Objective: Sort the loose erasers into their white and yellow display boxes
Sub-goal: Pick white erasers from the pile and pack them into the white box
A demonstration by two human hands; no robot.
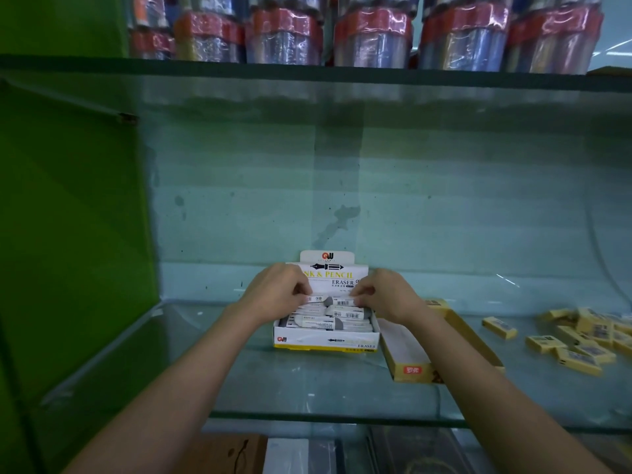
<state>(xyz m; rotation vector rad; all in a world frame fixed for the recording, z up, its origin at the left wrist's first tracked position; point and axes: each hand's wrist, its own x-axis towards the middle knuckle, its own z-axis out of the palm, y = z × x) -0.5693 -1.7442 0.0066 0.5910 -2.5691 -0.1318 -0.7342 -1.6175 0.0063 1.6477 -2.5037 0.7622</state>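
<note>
Both hands work over the white eraser box (326, 338) mid-shelf: left hand (277, 289) and right hand (383, 292) each pinch a white-sleeved eraser (316, 298) with curled fingers. Yellow erasers (581, 336) lie loose toward the glass shelf's (307, 388) right edge, beside the yellow box (410, 369).

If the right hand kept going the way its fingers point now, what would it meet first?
The right hand points leftward over the white display box, so probably the left hand, whose fingertips lie close opposite; depth is unclear.

This looks like a shop that sells school things. There are glass shelves (307, 388) with a green wall (68, 200) on the left. Above the glass shelves stand many wrapped bundles (372, 35) in shiny plastic. On the glass shelves sits a printed eraser box (325, 342) for showing goods.
</note>
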